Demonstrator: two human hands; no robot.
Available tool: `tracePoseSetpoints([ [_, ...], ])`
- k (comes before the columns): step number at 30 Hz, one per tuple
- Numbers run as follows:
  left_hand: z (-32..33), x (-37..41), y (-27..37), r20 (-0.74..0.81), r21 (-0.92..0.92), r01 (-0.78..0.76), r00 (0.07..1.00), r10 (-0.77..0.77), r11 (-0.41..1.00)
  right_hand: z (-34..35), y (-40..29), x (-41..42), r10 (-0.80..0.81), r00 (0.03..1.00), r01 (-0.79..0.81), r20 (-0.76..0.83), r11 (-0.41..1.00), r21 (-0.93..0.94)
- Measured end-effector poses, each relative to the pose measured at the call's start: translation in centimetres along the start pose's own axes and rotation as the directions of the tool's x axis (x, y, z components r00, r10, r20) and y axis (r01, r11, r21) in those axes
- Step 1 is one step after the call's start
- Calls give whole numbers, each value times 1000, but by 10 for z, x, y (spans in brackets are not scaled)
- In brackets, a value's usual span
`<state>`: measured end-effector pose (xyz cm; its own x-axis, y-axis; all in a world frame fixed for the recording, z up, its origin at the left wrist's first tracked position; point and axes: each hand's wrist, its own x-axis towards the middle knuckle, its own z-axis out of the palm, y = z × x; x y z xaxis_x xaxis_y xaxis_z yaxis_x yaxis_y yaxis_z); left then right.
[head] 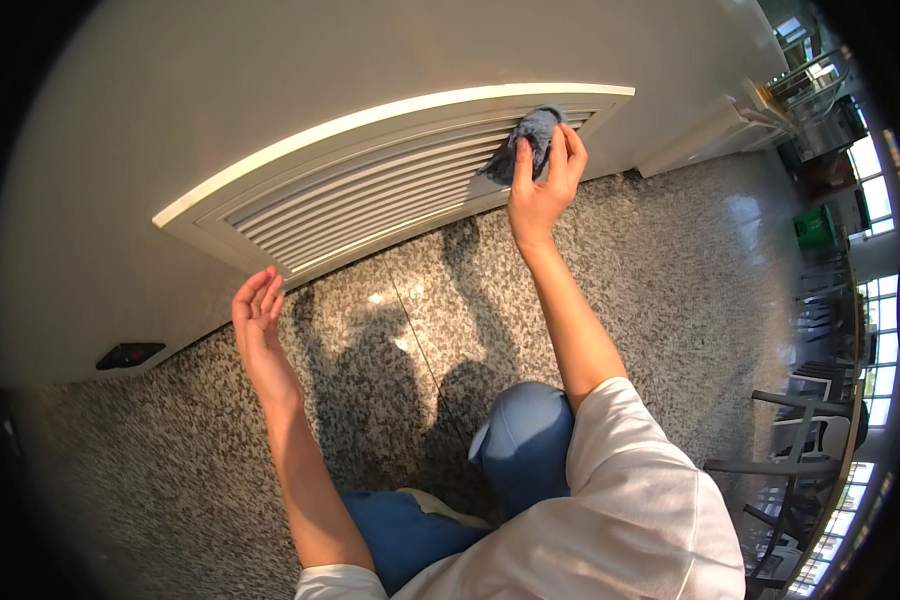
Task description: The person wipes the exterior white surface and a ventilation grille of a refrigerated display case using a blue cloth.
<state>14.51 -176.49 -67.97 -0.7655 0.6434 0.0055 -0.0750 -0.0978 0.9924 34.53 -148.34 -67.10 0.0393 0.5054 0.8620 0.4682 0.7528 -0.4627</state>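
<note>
A bunched grey-blue cloth [534, 133] is gripped in my right hand [546, 184] and pressed to the right end of a louvred vent grille [375, 191]. The grille has pale slats inside a raised frame, set low in a light-coloured panel [285, 82]. Part of the cloth hangs down over the slats. My left hand [259, 307] is raised by the grille's lower left corner, fingers apart and slightly curled, holding nothing. Whether its fingertips touch the frame I cannot tell.
Beneath me is a speckled stone floor [390, 337] with a thin seam. A small black fitting [130, 355] sits low on the panel at left. To the right are chairs [795, 435], a green bin [815, 226] and a pale box-like base [690, 136].
</note>
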Motion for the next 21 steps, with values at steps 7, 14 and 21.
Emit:
tracePoseSetpoints([
  [7,35,-1,-13,98,259,-86,993,63,962,-15,19,34,354,934,-341,-44,923,180],
  [14,55,-2,-17,199,467,-214,971,134,858,10,-5,46,-126,991,132,-52,985,111],
  [21,75,-9,-19,287,571,-343,935,210,746,-24,48,81,12,994,-18,-112,998,-57],
])
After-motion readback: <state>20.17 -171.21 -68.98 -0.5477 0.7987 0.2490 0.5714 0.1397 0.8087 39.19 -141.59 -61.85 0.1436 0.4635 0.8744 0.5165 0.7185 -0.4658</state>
